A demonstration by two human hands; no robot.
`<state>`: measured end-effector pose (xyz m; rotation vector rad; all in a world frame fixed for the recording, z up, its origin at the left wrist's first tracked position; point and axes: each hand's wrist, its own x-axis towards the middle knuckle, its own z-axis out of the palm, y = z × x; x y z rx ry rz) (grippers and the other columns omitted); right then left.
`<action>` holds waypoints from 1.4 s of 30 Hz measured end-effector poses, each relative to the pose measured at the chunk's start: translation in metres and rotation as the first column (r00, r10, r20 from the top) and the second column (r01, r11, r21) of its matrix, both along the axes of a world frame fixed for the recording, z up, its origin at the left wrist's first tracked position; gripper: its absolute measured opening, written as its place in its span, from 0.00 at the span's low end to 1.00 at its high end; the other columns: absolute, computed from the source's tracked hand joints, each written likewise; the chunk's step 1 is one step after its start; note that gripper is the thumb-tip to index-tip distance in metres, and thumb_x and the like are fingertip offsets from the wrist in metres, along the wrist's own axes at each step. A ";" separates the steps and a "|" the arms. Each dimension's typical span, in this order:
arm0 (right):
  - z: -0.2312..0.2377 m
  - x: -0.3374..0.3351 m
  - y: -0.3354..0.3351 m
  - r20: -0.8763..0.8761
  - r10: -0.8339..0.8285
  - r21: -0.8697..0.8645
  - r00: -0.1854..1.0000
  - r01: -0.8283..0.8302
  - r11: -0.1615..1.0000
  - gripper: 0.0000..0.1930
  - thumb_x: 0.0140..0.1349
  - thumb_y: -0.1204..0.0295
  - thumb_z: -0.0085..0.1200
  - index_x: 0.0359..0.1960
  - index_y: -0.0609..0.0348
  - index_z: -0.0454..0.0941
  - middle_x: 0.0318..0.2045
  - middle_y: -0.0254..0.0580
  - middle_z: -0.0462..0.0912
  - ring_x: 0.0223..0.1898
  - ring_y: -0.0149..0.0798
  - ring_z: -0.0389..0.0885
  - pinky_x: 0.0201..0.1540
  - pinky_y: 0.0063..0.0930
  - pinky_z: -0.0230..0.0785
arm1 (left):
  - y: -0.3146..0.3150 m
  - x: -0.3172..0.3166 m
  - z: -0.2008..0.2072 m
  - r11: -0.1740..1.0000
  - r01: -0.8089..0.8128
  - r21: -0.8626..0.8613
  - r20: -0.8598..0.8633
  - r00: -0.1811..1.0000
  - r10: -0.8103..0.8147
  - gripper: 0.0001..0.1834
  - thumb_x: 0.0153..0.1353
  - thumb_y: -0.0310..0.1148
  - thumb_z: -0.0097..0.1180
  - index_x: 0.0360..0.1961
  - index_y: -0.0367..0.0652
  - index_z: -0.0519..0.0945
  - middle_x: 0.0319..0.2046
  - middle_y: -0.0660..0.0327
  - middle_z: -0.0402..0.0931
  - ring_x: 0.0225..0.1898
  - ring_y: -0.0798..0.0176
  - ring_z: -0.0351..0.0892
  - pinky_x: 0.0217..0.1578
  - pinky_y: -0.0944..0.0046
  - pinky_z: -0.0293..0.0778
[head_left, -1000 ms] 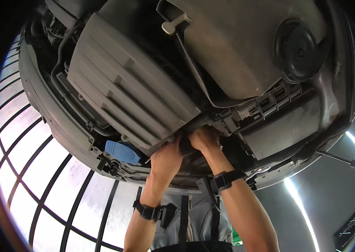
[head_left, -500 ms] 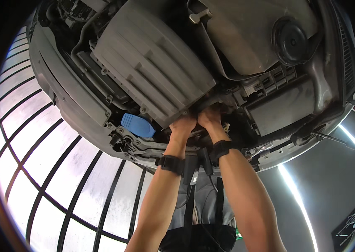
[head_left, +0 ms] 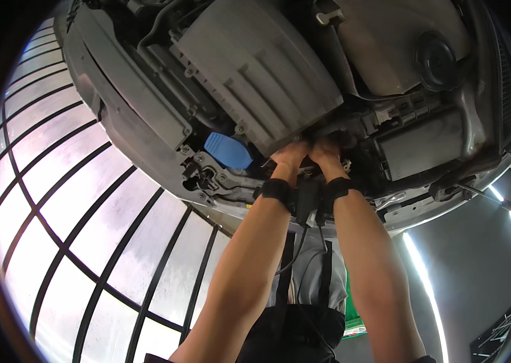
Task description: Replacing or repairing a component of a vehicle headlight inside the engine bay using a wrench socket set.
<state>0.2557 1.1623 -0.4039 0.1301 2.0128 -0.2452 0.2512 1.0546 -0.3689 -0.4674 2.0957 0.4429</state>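
Observation:
Both of my hands reach into a dark gap at the near end of a grey ribbed plastic housing (head_left: 261,75) in a car's engine bay. My left hand (head_left: 292,155) is bent at the wrist against the housing's near edge, its fingers hidden below. Right beside it, my right hand (head_left: 326,151) goes down into the same gap, close to dark hoses and brackets. Its fingertips are lost in shadow. Whatever either hand touches down there cannot be made out. Left of my hands sits a blue flip cap (head_left: 228,150). Black straps (head_left: 277,190) wrap both wrists.
A black rectangular cover (head_left: 423,147) lies to the right of my hands. Beyond it is a large tank-like part (head_left: 388,48) with a round black cap (head_left: 436,60). The metal front edge of the bay (head_left: 413,219) passes under my forearms. A thin rod (head_left: 491,196) stands at right.
The whole view has shifted, so the engine bay sits farther right and higher in the picture. My hands stay in the same gap, and my forearms slant more from the left.

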 end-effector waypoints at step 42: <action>0.016 -0.001 -0.022 -0.110 0.382 0.208 0.918 -0.355 0.912 0.17 0.68 0.62 0.50 0.52 0.54 0.84 0.55 0.44 0.83 0.59 0.41 0.79 0.58 0.34 0.70 | -0.014 0.017 -0.064 0.992 -0.008 0.125 0.010 1.000 0.007 0.33 0.65 0.53 0.45 0.68 0.51 0.71 0.70 0.56 0.65 0.72 0.49 0.60 0.68 0.49 0.58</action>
